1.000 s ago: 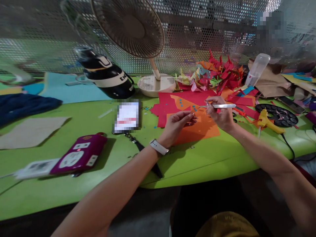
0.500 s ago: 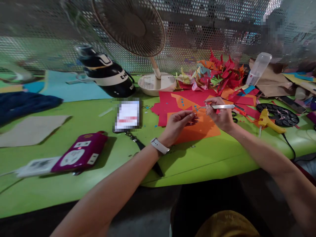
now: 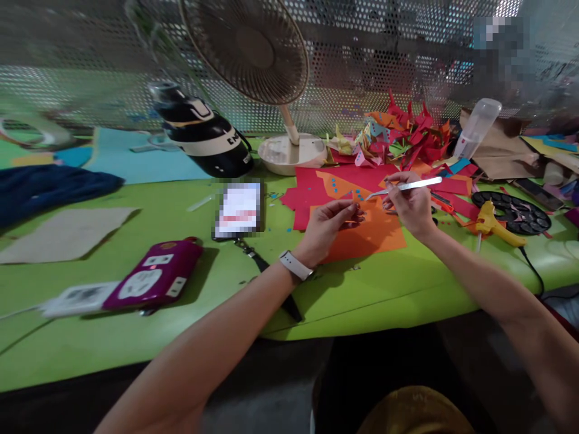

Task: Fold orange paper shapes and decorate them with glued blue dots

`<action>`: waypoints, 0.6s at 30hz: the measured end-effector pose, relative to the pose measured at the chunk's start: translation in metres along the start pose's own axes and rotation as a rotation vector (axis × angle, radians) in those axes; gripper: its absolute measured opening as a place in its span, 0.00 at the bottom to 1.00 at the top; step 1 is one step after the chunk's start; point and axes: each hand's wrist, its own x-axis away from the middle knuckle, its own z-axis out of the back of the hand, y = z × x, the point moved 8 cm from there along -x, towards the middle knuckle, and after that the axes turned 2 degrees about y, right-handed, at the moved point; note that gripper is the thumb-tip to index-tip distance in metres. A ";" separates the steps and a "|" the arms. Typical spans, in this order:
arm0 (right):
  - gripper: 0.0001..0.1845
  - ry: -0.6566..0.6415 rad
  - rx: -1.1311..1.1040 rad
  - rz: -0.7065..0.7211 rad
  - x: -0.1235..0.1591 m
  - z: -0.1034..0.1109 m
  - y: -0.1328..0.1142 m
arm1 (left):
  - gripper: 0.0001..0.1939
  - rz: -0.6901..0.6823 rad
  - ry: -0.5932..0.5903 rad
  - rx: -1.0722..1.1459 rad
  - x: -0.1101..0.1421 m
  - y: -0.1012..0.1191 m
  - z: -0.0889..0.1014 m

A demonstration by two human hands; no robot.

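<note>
Between the fingertips of my left hand, which are pinched together, is the near edge of a folded orange paper piece with blue dots; the exact grip is partly hidden. My right hand is closed around silver tweezers, whose bent tip points left, close to the dotted piece and above my left fingertips. Whether the tips carry anything is too small to tell. Beneath both hands lie an orange sheet and red paper.
A phone, purple power strip, black bottle and fan stand left and behind. Folded paper shapes are piled at the back. A yellow glue gun and black round palette lie right.
My right hand has shifted slightly right and tilted the tweezers, their back end now higher and the tip showing more clearly. My left hand keeps its pinch. The whole view has shifted a little.
</note>
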 end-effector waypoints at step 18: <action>0.12 0.165 -0.230 -0.368 0.005 0.004 0.024 | 0.20 -0.014 0.001 0.080 0.001 0.002 -0.003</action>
